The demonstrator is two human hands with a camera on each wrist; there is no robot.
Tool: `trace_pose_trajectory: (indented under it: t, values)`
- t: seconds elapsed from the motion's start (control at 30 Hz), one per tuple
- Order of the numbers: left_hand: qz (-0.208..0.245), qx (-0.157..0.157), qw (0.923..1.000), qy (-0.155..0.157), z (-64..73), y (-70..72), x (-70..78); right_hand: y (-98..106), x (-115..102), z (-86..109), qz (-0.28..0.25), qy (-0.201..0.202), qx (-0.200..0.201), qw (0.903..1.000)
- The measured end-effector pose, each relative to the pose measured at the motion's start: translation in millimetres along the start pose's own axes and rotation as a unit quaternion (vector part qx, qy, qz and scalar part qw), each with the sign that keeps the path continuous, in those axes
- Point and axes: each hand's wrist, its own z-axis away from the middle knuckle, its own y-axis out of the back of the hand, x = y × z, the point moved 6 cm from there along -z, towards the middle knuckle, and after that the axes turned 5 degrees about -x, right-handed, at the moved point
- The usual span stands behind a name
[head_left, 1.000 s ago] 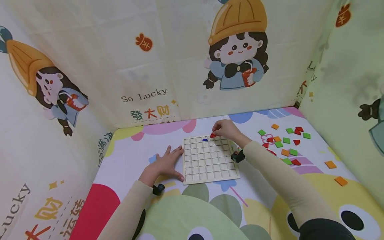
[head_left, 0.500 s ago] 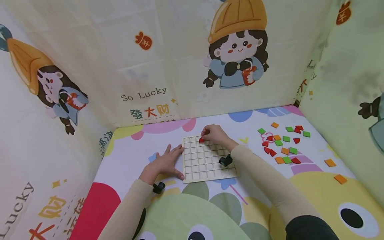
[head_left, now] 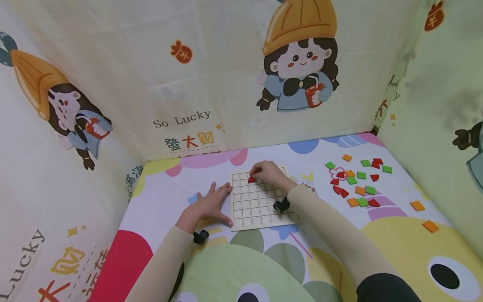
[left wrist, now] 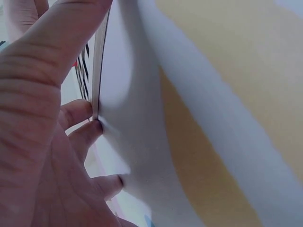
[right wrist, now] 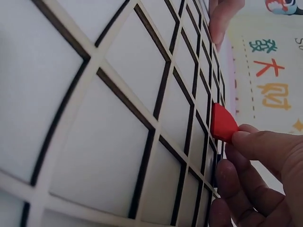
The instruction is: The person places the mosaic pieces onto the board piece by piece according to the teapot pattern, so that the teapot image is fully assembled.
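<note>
A pale wooden grid board point(head_left: 260, 209) lies flat on the cartoon-printed table cover. My right hand point(head_left: 255, 175) reaches over its far rows and pinches a small red quarter-round piece point(head_left: 250, 179) against a cell near the far left corner. In the right wrist view, thumb and fingertips point(right wrist: 265, 146) grip the red piece point(right wrist: 222, 122), which stands on edge over the grid point(right wrist: 118, 123). My left hand point(head_left: 211, 203) lies flat with spread fingers, touching the board's left edge point(left wrist: 97, 71).
Several loose green, red and orange tiles point(head_left: 356, 184) are scattered to the right of the board, with two orange ones point(head_left: 423, 216) farther right. Printed fabric walls point(head_left: 211, 75) enclose the table at the back and on both sides.
My right hand has carried the red piece leftward along the board's far rows and slightly nearer. The blue piece seen earlier is now hidden under the hand. The left hand has stayed put.
</note>
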Motion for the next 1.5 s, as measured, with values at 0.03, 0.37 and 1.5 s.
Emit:
trace_pose_trajectory:
  t: [0.03, 0.37, 1.5]
  values:
    - [0.001, -0.001, 1.0000, 0.001, 0.2, 0.0, 0.2, -0.6, -0.4, 0.1, 0.004, 0.001, -0.003, 1.0000]
    - [0.004, 0.005, 1.0000, -0.005, -0.1, -0.8, -0.2, -5.5, -7.3, 4.9, 0.103, 0.024, 0.005, 0.9944]
    - [0.005, 0.019, 0.9997, -0.012, -2.6, -4.2, -2.9, -8.5, -34.3, 50.7, 0.296, 0.076, 0.001, 0.9521]
